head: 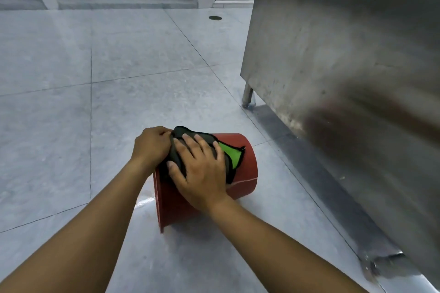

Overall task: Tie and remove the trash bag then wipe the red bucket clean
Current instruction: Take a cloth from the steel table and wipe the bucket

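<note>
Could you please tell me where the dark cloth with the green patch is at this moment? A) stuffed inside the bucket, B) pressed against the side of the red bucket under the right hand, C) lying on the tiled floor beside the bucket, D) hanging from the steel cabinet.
B: the right hand lies flat on the dark cloth with the green patch, pressing it onto the tipped red plastic bucket's outer wall, while the left hand grips the cloth's edge.

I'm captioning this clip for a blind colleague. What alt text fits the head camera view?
Two bare hands press a dark grey and green cloth onto a red bucket lying on its side on a grey tiled floor: the right hand flat on it, the left hand gripping its edge. A steel cabinet stands to the right.
</note>
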The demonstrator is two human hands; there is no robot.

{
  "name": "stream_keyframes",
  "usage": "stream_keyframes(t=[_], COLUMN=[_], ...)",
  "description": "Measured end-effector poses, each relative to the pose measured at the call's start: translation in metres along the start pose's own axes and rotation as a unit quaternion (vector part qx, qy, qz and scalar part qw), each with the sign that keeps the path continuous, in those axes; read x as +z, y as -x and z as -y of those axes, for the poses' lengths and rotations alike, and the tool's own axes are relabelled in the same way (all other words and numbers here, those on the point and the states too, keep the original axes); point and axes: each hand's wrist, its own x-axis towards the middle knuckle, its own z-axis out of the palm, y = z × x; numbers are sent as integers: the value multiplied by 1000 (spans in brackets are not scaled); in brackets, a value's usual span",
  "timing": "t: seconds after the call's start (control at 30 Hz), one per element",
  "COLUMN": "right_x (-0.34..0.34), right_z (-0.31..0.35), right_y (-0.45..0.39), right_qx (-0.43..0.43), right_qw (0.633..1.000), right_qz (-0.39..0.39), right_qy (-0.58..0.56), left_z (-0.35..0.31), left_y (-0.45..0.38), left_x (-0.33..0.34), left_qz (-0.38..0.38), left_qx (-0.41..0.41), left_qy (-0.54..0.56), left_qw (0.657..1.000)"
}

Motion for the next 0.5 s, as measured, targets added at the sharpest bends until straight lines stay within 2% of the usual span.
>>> stream_keyframes(t=[0.07,0.13,0.23,0.3,0.37,0.43,0.5], right_x=[0,-5,-11,-8,0,6,12], right_z=[-10,-33,-65,-62,-40,-9,18], right_y=[-7,-19,-27,-18,-4,9,19], right_qx=[50,169,373,421,349,220,107], right_qw=[998,985,927,906,936,973,991], right_qz=[-4,6,0,-15,-37,-63,-67], right_qy=[23,26,-31,-55,-34,-32,-37], left_z=[6,19,34,32,23,14,11], left_y=[5,20,41,42,37,31,21], left_x=[0,1,5,9,13,14,11], left_qz=[-15,-15,-18,-35,-47,-54,-40], left_qx=[-2,27,93,88,56,17,-18], left_qy=[58,85,50,84,115,142,160], left_qw=[998,996,994,992,991,988,986])
